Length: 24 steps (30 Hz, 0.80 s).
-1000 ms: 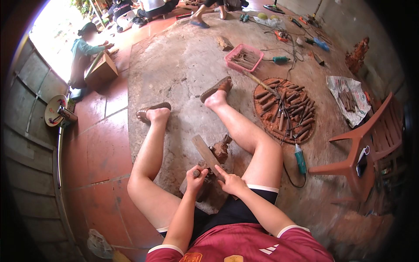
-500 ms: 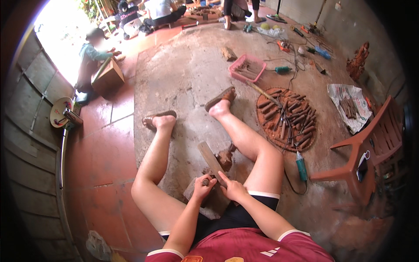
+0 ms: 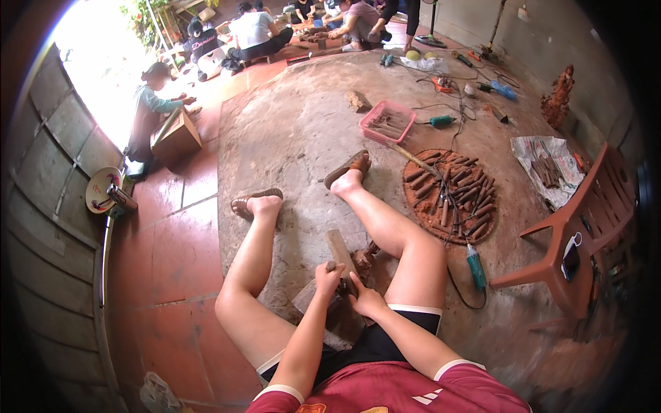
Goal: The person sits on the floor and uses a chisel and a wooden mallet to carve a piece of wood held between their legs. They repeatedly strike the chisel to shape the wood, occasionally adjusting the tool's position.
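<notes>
Between my knees my left hand [image 3: 328, 280] is closed in a fist around a short round-ended stick [image 3: 331, 265], most of which the fingers hide. Beside it my right hand [image 3: 368, 301] grips the near part of a flat wooden plank [image 3: 340, 249], thumb laid along its edge. The plank slants away from me, its far end low over the floor. Under my hands sits a blocky piece of wood [image 3: 342, 321], partly covered by my wrists. A rough reddish-brown lump [image 3: 363, 261] lies just right of the plank.
Right of my leg, a round mat [image 3: 420, 206] holds many brown wooden pieces. Nearby are a pink basket [image 3: 365, 131], green power tools [image 3: 475, 265] with cords, and a brown plastic chair [image 3: 551, 272]. A co-worker [image 3: 153, 110] sits far left beside a wooden box [image 3: 177, 138]; others work behind.
My left fist has risen and moved slightly away from me with the stick. The plank's far end has shifted a little right. My right hand has moved slightly nearer me.
</notes>
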Each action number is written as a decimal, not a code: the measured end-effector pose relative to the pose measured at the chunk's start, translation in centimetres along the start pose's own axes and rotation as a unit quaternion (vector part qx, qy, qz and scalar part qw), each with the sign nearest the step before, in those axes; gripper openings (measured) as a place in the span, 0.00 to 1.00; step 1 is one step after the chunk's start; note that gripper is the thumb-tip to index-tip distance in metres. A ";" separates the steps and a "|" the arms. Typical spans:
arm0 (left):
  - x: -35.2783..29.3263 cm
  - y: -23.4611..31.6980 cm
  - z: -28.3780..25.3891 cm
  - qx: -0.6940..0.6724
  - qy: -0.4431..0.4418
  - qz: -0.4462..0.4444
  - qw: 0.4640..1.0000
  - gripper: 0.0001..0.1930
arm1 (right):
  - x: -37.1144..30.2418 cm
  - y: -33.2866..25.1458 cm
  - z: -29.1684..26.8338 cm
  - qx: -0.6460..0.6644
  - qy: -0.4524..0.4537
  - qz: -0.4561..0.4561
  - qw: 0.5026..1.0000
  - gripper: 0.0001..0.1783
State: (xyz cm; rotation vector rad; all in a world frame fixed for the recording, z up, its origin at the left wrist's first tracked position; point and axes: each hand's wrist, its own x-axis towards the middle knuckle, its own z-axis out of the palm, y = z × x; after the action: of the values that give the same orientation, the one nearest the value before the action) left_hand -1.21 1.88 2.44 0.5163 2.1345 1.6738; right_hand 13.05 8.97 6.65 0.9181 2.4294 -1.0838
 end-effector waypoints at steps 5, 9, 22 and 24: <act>-2.0 -1.3 -0.4 -0.048 -0.025 0.045 0.998 0.13 | 0.2 0.2 0.3 -0.032 0.014 -0.010 0.999 0.45; -2.3 0.0 0.5 0.021 -0.008 0.099 0.995 0.14 | -0.2 -0.2 -0.3 -0.057 0.015 0.005 0.998 0.46; -2.0 -1.4 -0.9 -0.027 0.002 0.119 0.993 0.08 | -6.4 -0.3 -0.3 0.100 0.119 -0.011 0.988 0.54; -1.5 -1.3 -1.6 -0.071 -0.018 0.077 0.994 0.10 | -6.7 -0.2 0.2 0.100 0.127 -0.019 0.987 0.53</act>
State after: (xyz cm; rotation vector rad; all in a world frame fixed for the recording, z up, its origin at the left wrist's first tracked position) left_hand -0.79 -0.47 1.61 0.6788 1.9768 1.8674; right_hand 17.88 5.85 10.18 1.1408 2.5821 -1.3159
